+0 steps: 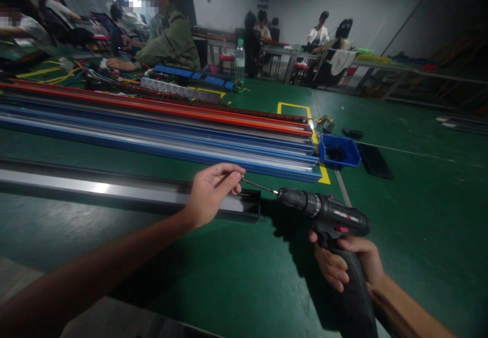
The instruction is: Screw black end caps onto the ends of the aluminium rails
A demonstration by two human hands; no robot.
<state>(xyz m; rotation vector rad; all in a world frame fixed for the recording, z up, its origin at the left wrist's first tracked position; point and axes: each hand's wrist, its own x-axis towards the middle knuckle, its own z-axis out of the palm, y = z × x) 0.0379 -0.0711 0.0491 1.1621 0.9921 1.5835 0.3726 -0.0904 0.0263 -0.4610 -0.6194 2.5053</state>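
My right hand (pixel 348 262) is wrapped round the grip of a black cordless drill (pixel 328 213) whose long thin bit (pixel 259 185) points left. My left hand (pixel 211 190) pinches the tip of that bit between thumb and fingers, just above the end of a long black and silver metal rail (pixel 114 190) lying on the green surface. Whether a screw sits at the tip is too small to tell.
Behind the rail lies a stack of long blue, grey and red rails (pixel 171 129). A blue bin (pixel 339 151) with dark small parts stands at their right end, with a black flat pad (pixel 375 161) beside it. Several people sit at tables farther back; a plastic bottle (pixel 239 56) stands there.
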